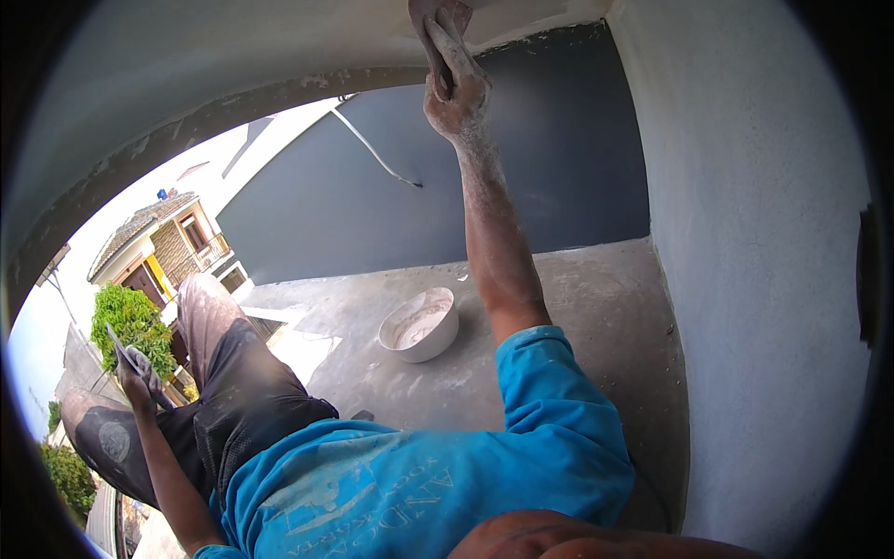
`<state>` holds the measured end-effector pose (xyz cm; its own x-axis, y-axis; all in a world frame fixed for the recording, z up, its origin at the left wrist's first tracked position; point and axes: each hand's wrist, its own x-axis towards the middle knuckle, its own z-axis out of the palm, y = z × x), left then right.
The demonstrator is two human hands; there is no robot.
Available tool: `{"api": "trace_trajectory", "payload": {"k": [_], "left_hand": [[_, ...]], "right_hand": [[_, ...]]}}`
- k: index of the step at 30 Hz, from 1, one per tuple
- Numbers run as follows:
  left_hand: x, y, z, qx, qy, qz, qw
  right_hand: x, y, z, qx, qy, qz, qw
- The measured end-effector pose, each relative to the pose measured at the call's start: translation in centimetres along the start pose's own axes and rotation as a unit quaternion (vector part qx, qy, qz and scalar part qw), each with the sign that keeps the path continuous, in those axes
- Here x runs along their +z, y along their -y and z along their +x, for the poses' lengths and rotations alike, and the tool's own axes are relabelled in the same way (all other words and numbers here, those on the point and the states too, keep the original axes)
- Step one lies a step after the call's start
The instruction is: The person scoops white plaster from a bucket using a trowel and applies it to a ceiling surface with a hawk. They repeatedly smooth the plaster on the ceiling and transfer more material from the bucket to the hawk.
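Raised overhead at the top of the view, my right hand (pixel 456 98) is dusted with pale powder. Its fingers are closed on a flat reddish-brown scraper (pixel 455 13), which is up against the pale ceiling (pixel 531 19). Low on the left, beside my knees, my left hand (pixel 140 380) grips a putty knife (pixel 118 343) with its thin blade pointing up. On the concrete floor between my arms stands a white bowl (pixel 430 348) holding pinkish-white putty (pixel 418 323).
A dark grey wall (pixel 559 140) with a pale cable (pixel 372 154) hanging on it stands ahead. A light grey wall (pixel 745 233) rises on the right. Past the edge on the left are a tree (pixel 130 321) and a house (pixel 177 244).
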<state>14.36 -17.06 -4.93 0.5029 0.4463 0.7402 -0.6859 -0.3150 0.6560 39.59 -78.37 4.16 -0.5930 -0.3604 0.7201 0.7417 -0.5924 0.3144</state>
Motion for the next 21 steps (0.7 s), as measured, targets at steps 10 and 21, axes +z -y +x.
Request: {"api": "trace_trajectory", "payload": {"k": [10,21], "left_hand": [[-1.2,0.3,0.1,0.008,-0.023,-0.008,1.0],[-0.3,0.0,-0.5,0.001,-0.023,-0.005,1.0]], "right_hand": [[-11.2,-4.4,6.8,0.074,-0.058,-0.082,0.992],[-7.7,-1.6,7.0,0.062,-0.025,0.013,0.998]]}}
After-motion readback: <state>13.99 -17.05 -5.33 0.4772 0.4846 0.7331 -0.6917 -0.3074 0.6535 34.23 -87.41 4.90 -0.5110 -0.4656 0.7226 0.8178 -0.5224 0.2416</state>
